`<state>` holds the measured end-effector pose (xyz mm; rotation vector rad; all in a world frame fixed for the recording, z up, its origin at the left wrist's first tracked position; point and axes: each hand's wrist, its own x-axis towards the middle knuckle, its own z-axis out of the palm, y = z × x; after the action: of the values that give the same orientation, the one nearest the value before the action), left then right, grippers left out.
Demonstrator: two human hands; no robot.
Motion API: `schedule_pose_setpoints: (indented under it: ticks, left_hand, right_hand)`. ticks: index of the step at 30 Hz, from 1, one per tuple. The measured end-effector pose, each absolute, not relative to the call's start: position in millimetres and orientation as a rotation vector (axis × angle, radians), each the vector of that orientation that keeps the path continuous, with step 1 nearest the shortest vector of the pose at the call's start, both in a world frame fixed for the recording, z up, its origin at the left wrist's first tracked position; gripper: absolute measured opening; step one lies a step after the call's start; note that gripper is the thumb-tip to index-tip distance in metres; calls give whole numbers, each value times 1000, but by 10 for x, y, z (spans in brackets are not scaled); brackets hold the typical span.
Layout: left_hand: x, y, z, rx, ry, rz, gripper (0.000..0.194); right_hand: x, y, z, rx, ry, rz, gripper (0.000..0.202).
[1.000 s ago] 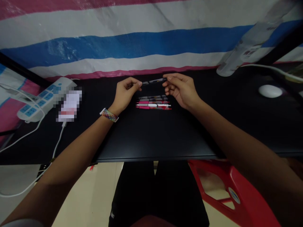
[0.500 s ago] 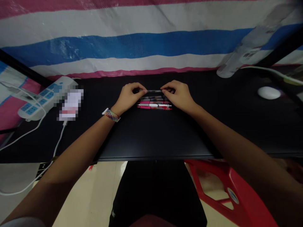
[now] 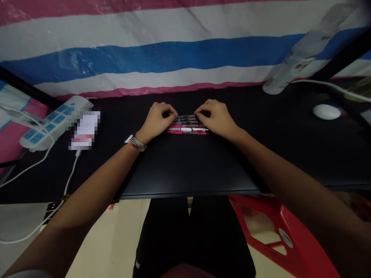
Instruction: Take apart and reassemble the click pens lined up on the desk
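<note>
- Left hand [image 3: 158, 119]: grip pinching left end of farthest dark pen [image 3: 187, 116].
- Right hand [image 3: 217, 119]: grip pinching right end.
- Long axis: crosswise, between hands.

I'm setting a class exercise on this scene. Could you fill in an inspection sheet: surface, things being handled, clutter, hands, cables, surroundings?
Surface: black desk.
Handled things: row of pens, side by side; pink and white nearer the person, dark ones farther.
Clutter: power strip and pixelated item at left; clear bottle-like object and white mouse-like object at right.
Hands: left hand and right hand pinching opposite ends of the farthest dark pen.
Cables: white cable from the pixelated item over the front edge; others at both sides.
Surroundings: striped sheet behind; red plastic seat below right.
</note>
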<state>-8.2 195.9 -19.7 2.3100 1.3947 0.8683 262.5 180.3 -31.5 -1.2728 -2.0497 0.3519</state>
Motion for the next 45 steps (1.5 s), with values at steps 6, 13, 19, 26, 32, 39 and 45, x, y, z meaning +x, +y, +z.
schedule_pose_setpoints:
  ticks: [6, 13, 19, 26, 32, 39, 45]
  left_hand:
    - [-86, 1999, -301, 2173, 1283, 1087, 9]
    - [60, 1912, -348, 1769, 1235, 1307, 14]
    - [224, 1821, -331, 1656, 1178, 1313, 20]
    - [305, 1721, -281, 1602, 1161, 1310, 19]
    - [319, 1705, -270, 1619, 1116, 1289, 15]
    - [323, 1714, -286, 1646, 1111, 1296, 10]
    - [299, 1731, -283, 1634, 1134, 1323, 9]
  right_hand:
    - [2628, 1829, -392, -1205, -1972, 389, 15]
    - [2464, 1797, -399, -1212, -1567, 692, 16]
    - [2255, 1697, -376, -1147, -1398, 810, 21]
    - [2234, 1669, -397, -1164, -1531, 719, 23]
    - [2260, 1669, -427, -1184, -1664, 637, 25]
    - [2253, 1645, -395, -1200, -1676, 613, 25]
    - [2237, 1597, -327, -1164, -1675, 659, 20]
